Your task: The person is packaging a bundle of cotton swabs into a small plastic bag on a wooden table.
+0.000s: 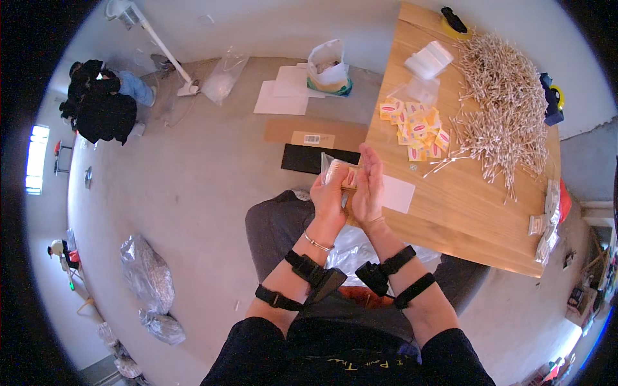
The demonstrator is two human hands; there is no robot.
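My left hand [327,202] is closed around a small clear packet of cotton swabs [336,170], which has a yellow-and-red label card inside. My right hand [368,196] lies flat along the packet's right side, its fingers stretched upward. Both hands are above my lap at the table's left edge. Beside them on the wooden table [476,222] lies a white sheet [398,193]. Farther up are a loose heap of yellow-and-white label cards [418,128], a stack of clear bags [429,60] and a large pile of loose cotton swabs [502,106].
Filled packets [547,228] sit at the table's right edge. A tape roll [455,26] is at its far end. On the floor are cardboard [351,133], a white bag [328,67] and a filled plastic sack [148,276]. Another person [106,103] is at the far left.
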